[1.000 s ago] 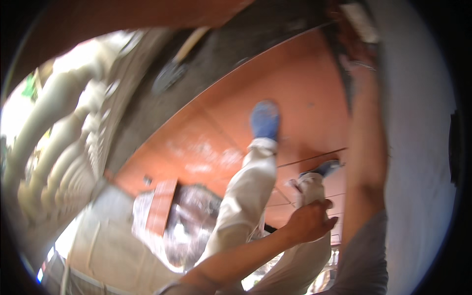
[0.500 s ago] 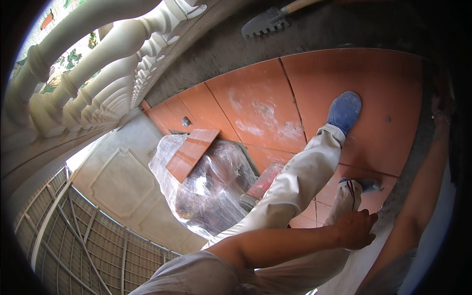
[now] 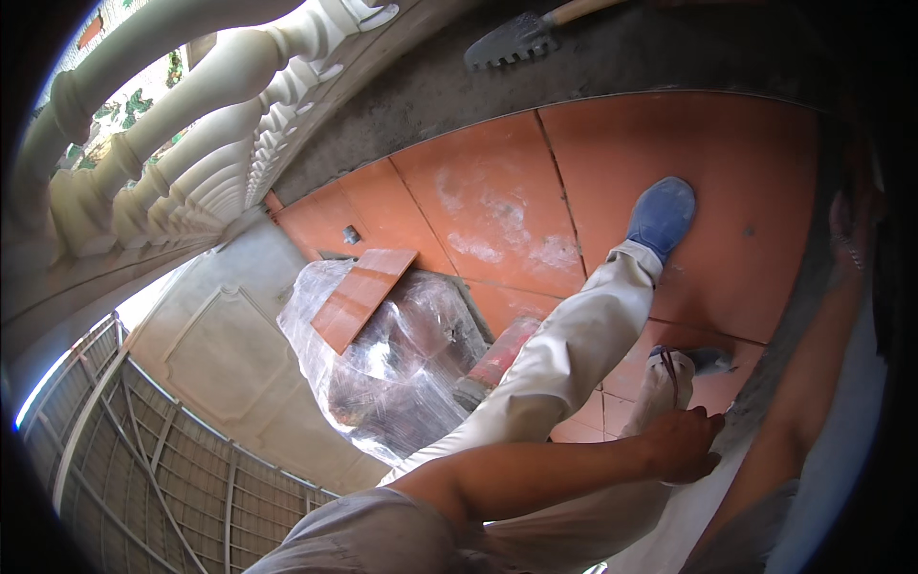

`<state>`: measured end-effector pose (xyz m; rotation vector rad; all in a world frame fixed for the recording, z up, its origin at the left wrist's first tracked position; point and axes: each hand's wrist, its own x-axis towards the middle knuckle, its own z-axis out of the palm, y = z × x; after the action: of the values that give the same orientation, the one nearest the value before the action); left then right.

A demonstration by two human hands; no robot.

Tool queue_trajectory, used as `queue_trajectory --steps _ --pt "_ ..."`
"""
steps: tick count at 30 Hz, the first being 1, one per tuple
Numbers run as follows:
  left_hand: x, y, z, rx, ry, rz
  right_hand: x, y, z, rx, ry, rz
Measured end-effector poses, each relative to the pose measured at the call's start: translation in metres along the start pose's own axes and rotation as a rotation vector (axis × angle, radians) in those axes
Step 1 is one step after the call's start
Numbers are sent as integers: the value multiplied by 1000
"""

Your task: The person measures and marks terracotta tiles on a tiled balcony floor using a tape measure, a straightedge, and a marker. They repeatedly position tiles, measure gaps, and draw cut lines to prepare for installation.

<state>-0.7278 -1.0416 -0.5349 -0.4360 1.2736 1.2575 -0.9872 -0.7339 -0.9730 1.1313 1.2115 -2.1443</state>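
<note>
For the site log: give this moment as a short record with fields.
left hand: beside the knee, fingers curled; whether it holds anything cannot be told
right hand: at the dark right rim, grip hidden
feet: blue shoe on the orange tiles
nearby: wrapped tile stack, loose tile on top
far edge: notched trowel on grey mortar; white balusters left

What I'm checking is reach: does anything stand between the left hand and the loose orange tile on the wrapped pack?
The person's own leg in pale trousers crosses between the left hand and the orange tile atop the wrapped pack; a reddish block lies beside the pack.
</note>
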Motion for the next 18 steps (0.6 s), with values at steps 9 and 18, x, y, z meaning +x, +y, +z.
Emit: queue_trajectory --steps 9,18 --pt "-1 2 -2 39 -30 3 -135 20 124 -70 292 -110" --pt "-5 6 -1 130 -87 -14 -231 35 129 -411 109 -68"
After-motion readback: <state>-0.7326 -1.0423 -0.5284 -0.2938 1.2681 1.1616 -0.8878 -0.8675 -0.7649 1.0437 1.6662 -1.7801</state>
